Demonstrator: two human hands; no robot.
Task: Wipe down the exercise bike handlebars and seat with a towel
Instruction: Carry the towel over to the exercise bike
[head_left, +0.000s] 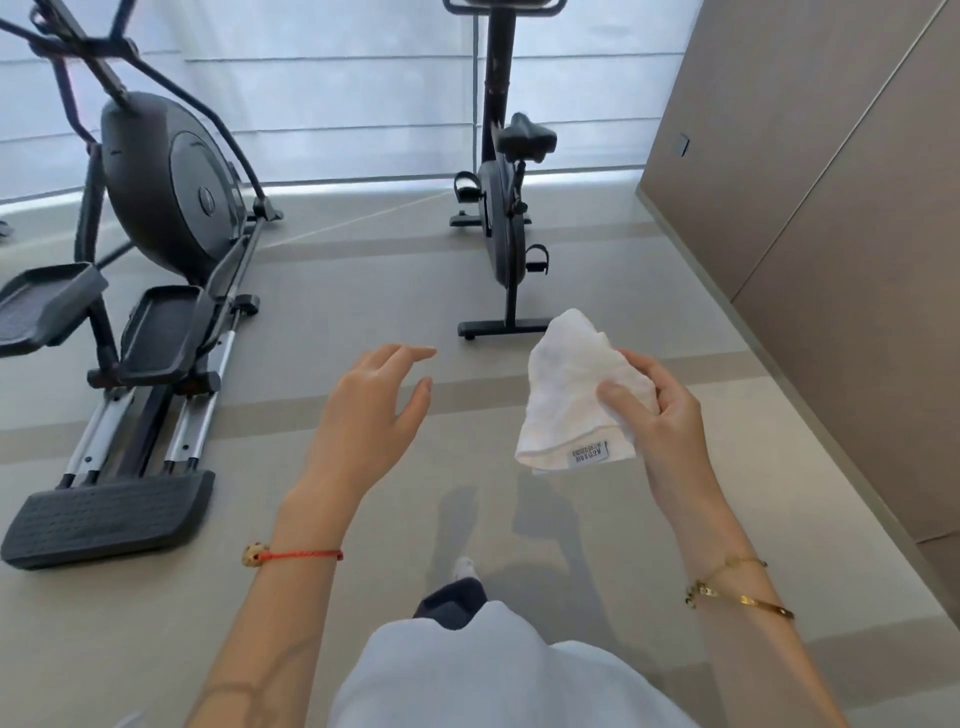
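Head view, right hand (670, 415) gripping towel (571, 395), left hand (363, 410) relaxed, exercise bike (506, 218) handlebars cropped (top edge)

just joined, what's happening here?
A person stands on a gym floor facing an exercise bike. Their right hand grips a bunched white towel; the left hand is open, holding nothing. The bike's seat is untouched and the handlebars sit at the frame's top edge, so wiping hasn't started. An elliptical stands to the left.
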